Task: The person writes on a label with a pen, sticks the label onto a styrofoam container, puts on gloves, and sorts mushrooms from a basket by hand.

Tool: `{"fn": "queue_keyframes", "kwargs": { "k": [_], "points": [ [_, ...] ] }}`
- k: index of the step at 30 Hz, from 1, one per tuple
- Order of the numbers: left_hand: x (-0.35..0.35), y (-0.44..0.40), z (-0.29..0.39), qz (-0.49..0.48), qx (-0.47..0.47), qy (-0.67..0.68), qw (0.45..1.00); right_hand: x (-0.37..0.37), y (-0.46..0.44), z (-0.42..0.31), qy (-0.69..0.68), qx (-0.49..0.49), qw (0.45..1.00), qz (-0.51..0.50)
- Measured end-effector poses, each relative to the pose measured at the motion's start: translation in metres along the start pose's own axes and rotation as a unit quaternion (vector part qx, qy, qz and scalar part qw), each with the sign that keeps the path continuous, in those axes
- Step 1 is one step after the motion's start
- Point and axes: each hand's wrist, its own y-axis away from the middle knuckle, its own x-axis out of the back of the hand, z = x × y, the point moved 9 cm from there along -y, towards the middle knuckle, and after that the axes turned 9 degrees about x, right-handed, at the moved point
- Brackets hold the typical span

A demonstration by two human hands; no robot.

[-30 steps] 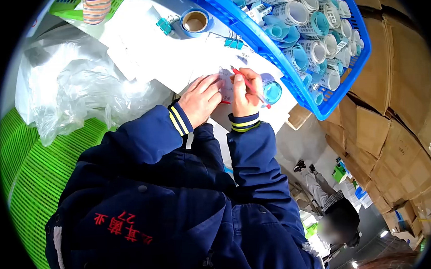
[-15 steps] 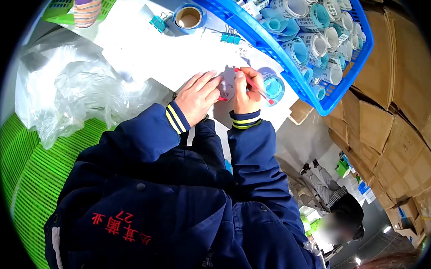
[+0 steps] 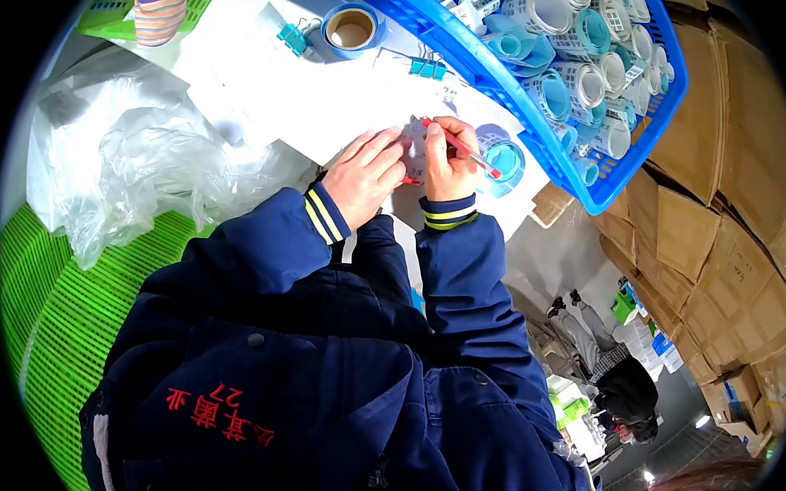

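My right hand (image 3: 450, 161) grips a red pen (image 3: 461, 146), its upper end slanting toward a roll of blue-tinted tape (image 3: 505, 163). The far end of the pen meets a shaded patch of white paper (image 3: 415, 153) with some print on it. Flat on the paper, just left of it, lies my left hand (image 3: 365, 178) with its fingers stretched out. A small red piece (image 3: 410, 181), perhaps a pen cap, pokes out by the left thumb; whether the thumb holds it is unclear.
A blue basket (image 3: 528, 121) full of rolled label sheets stands at the right. Teal binder clips (image 3: 427, 67) and another tape roll (image 3: 352, 30) lie behind. Plastic film (image 3: 143, 151) and a green basket (image 3: 88, 294) are left. Cardboard boxes (image 3: 695, 127) and another person (image 3: 623, 385) are right.
The pen and my right hand have shifted very slightly on the paper. My left hand stays flat in place. In the background the other person's head has moved.
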Motion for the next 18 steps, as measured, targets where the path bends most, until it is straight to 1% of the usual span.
{"fn": "queue_keyframes", "kwargs": {
  "k": [5,8,10,11,13,14,15,17,18],
  "points": [
    [0.002,0.000,0.001,0.004,-0.003,0.014,1.000,0.000,-0.002,-0.004,0.000,-0.020,1.000,-0.012],
    [0.001,0.000,0.002,0.001,-0.003,0.018,1.000,0.005,-0.002,-0.004,0.033,-0.027,0.999,0.016],
    [0.002,-0.001,0.002,-0.004,-0.003,0.025,1.000,0.010,-0.004,-0.011,-0.062,-0.022,0.996,0.055],
    [0.002,-0.001,0.002,-0.004,-0.006,0.024,1.000,0.011,-0.003,-0.021,-0.074,-0.037,0.996,0.037],
    [0.009,-0.004,-0.001,0.013,0.007,0.079,0.997,0.021,0.000,-0.038,-0.118,-0.035,0.990,0.067],
    [0.017,-0.004,0.001,0.025,0.015,0.087,0.996,0.028,0.002,-0.049,-0.118,-0.028,0.990,0.078],
    [0.034,-0.009,0.008,0.050,-0.003,0.100,0.994,0.035,0.004,-0.059,-0.126,-0.038,0.989,0.064],
    [0.040,-0.013,0.005,-0.003,0.052,0.211,0.976,0.050,0.015,-0.072,-0.150,-0.080,0.984,0.050],
    [0.026,-0.011,-0.001,-0.068,0.177,0.376,0.907,0.057,0.020,-0.079,-0.143,-0.087,0.985,0.046]
  ]
}}
